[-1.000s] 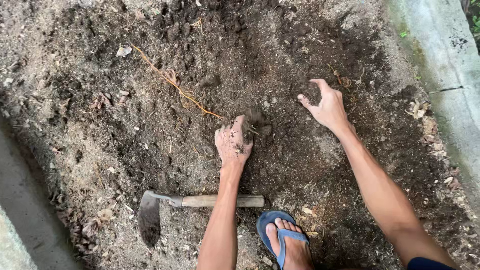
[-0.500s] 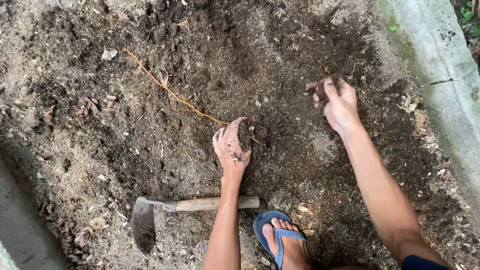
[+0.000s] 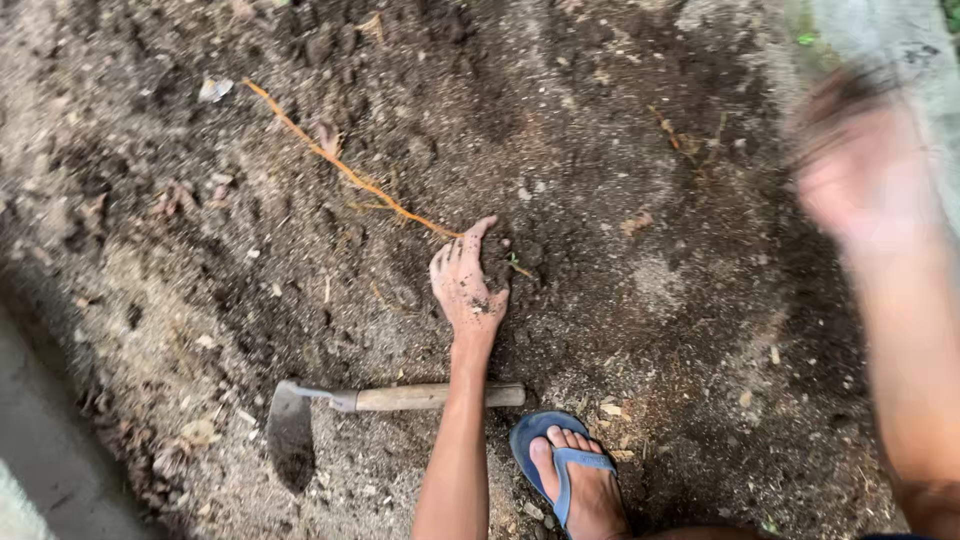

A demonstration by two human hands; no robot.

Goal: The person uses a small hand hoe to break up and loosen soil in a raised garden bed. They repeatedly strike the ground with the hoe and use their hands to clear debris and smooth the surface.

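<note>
My left hand [image 3: 468, 285] lies flat on the dark loose soil [image 3: 620, 180] in the middle of the view, soiled, fingers slightly apart and pointing away from me, holding nothing. Its fingertips touch the near end of a thin orange root [image 3: 345, 172] that runs up and to the left across the soil. My right hand [image 3: 860, 165] is lifted at the far right and blurred by motion. A dark smear shows at its fingers; whether it holds anything cannot be made out.
A small hoe with a wooden handle [image 3: 432, 397] and a metal blade [image 3: 292, 440] lies on the ground just below my left wrist. My foot in a blue flip-flop [image 3: 568, 470] stands beside it. Concrete edges run along the upper right [image 3: 900, 40] and lower left [image 3: 40, 470].
My right hand closed over a clump of soil at the upper right, then swung up and to the right, now blurred. My left hand stays on the soil.
</note>
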